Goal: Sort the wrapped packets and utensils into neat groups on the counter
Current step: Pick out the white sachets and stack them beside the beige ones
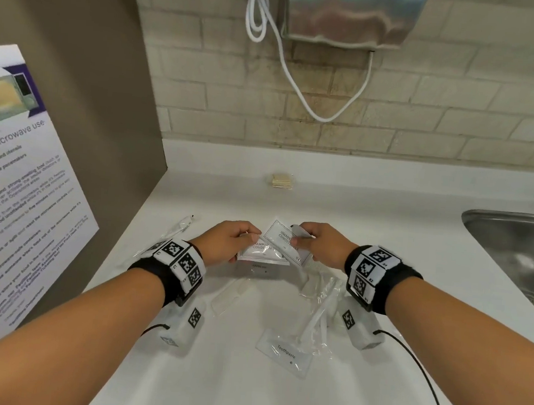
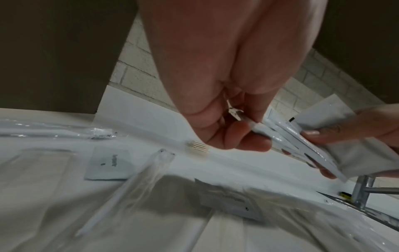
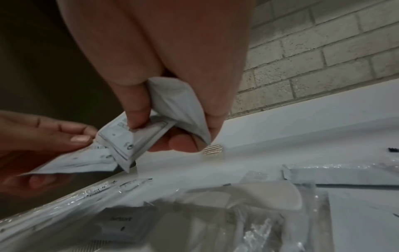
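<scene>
Both hands hover over the white counter (image 1: 369, 230), each holding a white shampoo-conditioner sachet. My left hand (image 1: 249, 240) pinches the lower sachet (image 1: 262, 254) by its left edge. My right hand (image 1: 299, 239) pinches the upper, tilted sachet (image 1: 279, 235), which overlaps the lower one. In the right wrist view, thumb and fingers of the right hand (image 3: 157, 134) clamp that sachet (image 3: 121, 141). In the left wrist view, the left hand (image 2: 252, 131) grips sachet edges (image 2: 302, 141). A toothpaste packet (image 1: 284, 354) and clear-wrapped utensils (image 1: 318, 307) lie below the hands.
Another clear-wrapped item (image 1: 228, 292) lies near my left wrist and a thin wrapped stick (image 1: 179, 227) by the brown side panel (image 1: 75, 88). A small tan pack (image 1: 280, 181) sits near the back wall. A steel sink (image 1: 514, 243) is at right.
</scene>
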Motion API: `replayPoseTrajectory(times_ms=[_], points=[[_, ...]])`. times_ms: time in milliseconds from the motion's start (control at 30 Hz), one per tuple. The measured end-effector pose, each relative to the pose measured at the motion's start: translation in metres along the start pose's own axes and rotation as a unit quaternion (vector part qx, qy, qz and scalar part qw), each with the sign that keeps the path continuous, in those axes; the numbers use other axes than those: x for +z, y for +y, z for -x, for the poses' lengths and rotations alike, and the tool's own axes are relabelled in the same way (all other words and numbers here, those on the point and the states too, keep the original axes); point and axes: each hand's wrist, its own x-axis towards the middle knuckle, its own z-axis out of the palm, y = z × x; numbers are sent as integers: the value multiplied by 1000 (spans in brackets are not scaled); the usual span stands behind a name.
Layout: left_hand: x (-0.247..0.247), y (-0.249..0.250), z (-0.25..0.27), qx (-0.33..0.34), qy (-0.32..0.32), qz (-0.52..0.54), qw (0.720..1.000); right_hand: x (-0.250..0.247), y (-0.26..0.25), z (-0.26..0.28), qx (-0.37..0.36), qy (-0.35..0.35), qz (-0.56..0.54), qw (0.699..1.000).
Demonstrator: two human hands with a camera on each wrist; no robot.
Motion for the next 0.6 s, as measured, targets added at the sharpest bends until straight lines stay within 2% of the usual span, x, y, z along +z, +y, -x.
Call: replayPoseTrajectory(times_ms=[100, 267, 333, 433, 533, 600], points=[[3, 6, -3, 6, -19, 12, 1000, -3, 1, 3, -12, 7, 7, 1000], [12, 22, -7, -40, -43, 39, 997, -4, 3, 5, -16, 23, 22, 999], [19, 26, -10, -27, -70, 24, 997, -3, 5, 6, -11, 37, 23, 999], [28, 28, -12, -24, -64, 37, 997, -2, 13, 11, 3, 41, 17, 999], [36, 29, -13, -28, -73, 94, 993, -7, 21, 18, -5, 49, 89, 995], [40, 27, -14, -31, -77, 104, 991, -11, 21, 25, 5, 31, 89, 996]])
